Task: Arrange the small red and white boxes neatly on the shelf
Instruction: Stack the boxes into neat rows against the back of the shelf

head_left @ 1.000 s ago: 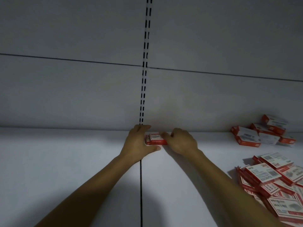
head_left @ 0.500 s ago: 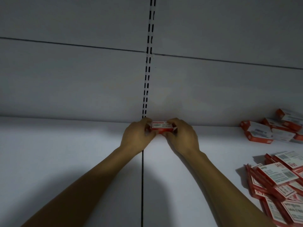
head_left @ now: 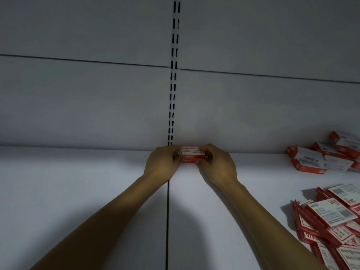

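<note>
First: Since a second ago both hands have closed in on the small red and white box [head_left: 191,155] and brought it back to the foot of the rear wall. The left one lay flat beside it then and grips it now.

Second: How do the hands sit in the head view?

First: The left hand [head_left: 161,163] holds the box's left end, with its fingers curled round it. The right hand [head_left: 216,165] pinches the right end, thumb low at the front and fingers over the top. Both are clamped on that box, with the backs of the hands toward the camera.

Second: Where exactly is the box?

First: It is at the far edge of the white shelf [head_left: 78,191], right against the back panel [head_left: 78,104] or very nearly so. It sits just right of the slotted upright [head_left: 173,84] and of the dark seam [head_left: 167,221] running down the shelf. Its white label faces up and a red side faces the camera. The red part looks layered, and I cannot tell whether a second box lies beneath.

Second: And the other boxes?

First: They are well apart from it, on the right. A loose heap [head_left: 331,221] lies at the near right, its boxes overlapping at all angles and some cut off by the frame. A smaller cluster [head_left: 319,158] sits farther back by the panel, also untidy.

Second: What about the light?

First: It is dim, and a soft shadow lies on the shelf between the forearms.
</note>
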Motion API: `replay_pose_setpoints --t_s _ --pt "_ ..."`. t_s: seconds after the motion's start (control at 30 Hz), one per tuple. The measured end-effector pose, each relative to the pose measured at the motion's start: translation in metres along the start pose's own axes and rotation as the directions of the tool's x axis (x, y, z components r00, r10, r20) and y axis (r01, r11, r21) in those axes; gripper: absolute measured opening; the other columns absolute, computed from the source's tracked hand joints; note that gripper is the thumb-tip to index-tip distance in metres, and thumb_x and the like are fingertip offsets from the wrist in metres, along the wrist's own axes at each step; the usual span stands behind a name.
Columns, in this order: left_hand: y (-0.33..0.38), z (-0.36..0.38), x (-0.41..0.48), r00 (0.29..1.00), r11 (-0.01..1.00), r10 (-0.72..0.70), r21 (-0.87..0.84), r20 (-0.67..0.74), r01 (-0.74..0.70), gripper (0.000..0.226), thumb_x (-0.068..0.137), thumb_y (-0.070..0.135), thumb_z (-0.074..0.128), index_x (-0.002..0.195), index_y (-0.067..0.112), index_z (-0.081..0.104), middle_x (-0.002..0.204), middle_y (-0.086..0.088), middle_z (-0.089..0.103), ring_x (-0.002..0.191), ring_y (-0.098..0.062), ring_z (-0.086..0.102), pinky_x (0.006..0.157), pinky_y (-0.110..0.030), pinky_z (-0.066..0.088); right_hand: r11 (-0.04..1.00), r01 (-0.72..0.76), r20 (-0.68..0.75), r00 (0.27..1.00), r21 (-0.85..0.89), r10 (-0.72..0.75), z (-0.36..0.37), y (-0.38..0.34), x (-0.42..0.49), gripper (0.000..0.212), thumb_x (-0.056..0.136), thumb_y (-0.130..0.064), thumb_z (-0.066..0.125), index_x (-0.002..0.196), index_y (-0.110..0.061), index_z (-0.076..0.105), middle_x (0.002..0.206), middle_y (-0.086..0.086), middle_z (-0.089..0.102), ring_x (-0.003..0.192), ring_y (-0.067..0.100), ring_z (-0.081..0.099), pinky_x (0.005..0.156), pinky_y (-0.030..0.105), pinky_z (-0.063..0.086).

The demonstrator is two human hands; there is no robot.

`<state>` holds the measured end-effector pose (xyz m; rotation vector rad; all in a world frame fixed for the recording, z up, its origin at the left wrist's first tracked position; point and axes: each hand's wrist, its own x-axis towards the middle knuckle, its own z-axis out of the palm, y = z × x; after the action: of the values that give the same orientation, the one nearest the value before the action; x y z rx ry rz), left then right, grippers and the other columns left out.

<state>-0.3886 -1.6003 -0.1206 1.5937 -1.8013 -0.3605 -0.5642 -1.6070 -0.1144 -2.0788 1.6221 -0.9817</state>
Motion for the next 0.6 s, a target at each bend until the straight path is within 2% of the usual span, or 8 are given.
replay_pose_setpoints --t_s 0.07,0.1,0.17,0.23,0.37,0.5,0.6 --pt "-0.004 0.002 -0.003 1.0 0.997 -0.008 -0.079 -0.004 0.008 0.032 0.089 0.028 0.061 0.122 0.027 0.062 0.111 0.008 0.067 0.089 -0.007 0.06 0.069 -0.01 0.041 0.999 0.0 -0.012 1.0 0.047 0.001 0.002 0.0 -0.001 0.024 0.086 -0.023 0.065 0.109 -0.027 0.063 0.098 -0.012 0.068 0.082 0.004 0.059 0.065 0.013 0.044" --pt "-0.006 0.002 -0.003 1.0 0.995 -0.014 -0.1 -0.004 0.013 0.032 0.088 0.03 0.063 0.12 0.028 0.062 0.111 0.01 0.066 0.088 -0.005 0.059 0.067 -0.006 0.039 0.998 -0.004 -0.013 1.0 0.067 0.005 0.003 0.0 0.0 0.023 0.085 -0.023 0.067 0.107 -0.027 0.063 0.096 -0.012 0.069 0.083 0.006 0.061 0.067 0.016 0.047" --pt "-0.008 0.003 0.0 1.0 0.994 -0.014 -0.111 -0.005 0.013 0.029 0.087 0.03 0.065 0.116 0.028 0.063 0.11 0.011 0.067 0.09 -0.005 0.062 0.068 -0.009 0.041 0.996 -0.024 0.001 1.0 0.086 0.024 0.004 0.001 0.002 0.022 0.085 -0.023 0.068 0.106 -0.027 0.063 0.097 -0.011 0.069 0.086 0.009 0.063 0.074 0.025 0.052" --pt "-0.007 0.004 0.002 1.0 0.994 -0.025 -0.108 -0.013 0.023 0.028 0.088 0.029 0.064 0.116 0.028 0.062 0.109 0.01 0.068 0.092 -0.006 0.063 0.073 -0.014 0.045 0.998 -0.04 0.008 0.999 0.048 0.04 0.004 0.002 0.005 0.022 0.086 -0.024 0.066 0.108 -0.028 0.062 0.099 -0.011 0.069 0.088 0.01 0.063 0.074 0.027 0.051" --pt "-0.006 0.004 0.001 0.998 0.996 -0.045 -0.075 -0.053 0.041 0.029 0.088 0.029 0.062 0.117 0.029 0.064 0.106 0.01 0.069 0.086 0.0 0.059 0.066 -0.002 0.038 0.995 -0.042 0.014 0.999 -0.092 0.043 0.005 -0.003 0.01 0.02 0.09 -0.026 0.059 0.109 -0.03 0.061 0.099 -0.008 0.068 0.086 0.014 0.062 0.07 0.027 0.047" --pt "-0.002 -0.001 0.01 0.994 0.995 -0.1 -0.016 -0.034 0.1 0.028 0.091 0.028 0.056 0.115 0.036 0.065 0.109 0.008 0.069 0.09 -0.01 0.064 0.075 -0.023 0.052 0.982 -0.034 0.035 0.999 -0.187 0.041 0.001 -0.005 0.02 0.019 0.089 -0.027 0.058 0.108 -0.028 0.059 0.099 -0.003 0.068 0.089 0.02 0.062 0.076 0.034 0.051" --pt "-0.002 -0.001 0.013 0.996 0.996 -0.087 0.006 -0.03 0.087 0.028 0.091 0.03 0.056 0.117 0.039 0.064 0.11 0.008 0.069 0.092 -0.011 0.064 0.077 -0.025 0.052 0.981 -0.002 0.015 1.0 -0.196 0.005 0.006 -0.001 0.019 0.016 0.091 -0.029 0.056 0.107 -0.026 0.057 0.094 -0.004 0.066 0.085 0.017 0.06 0.07 0.032 0.049"
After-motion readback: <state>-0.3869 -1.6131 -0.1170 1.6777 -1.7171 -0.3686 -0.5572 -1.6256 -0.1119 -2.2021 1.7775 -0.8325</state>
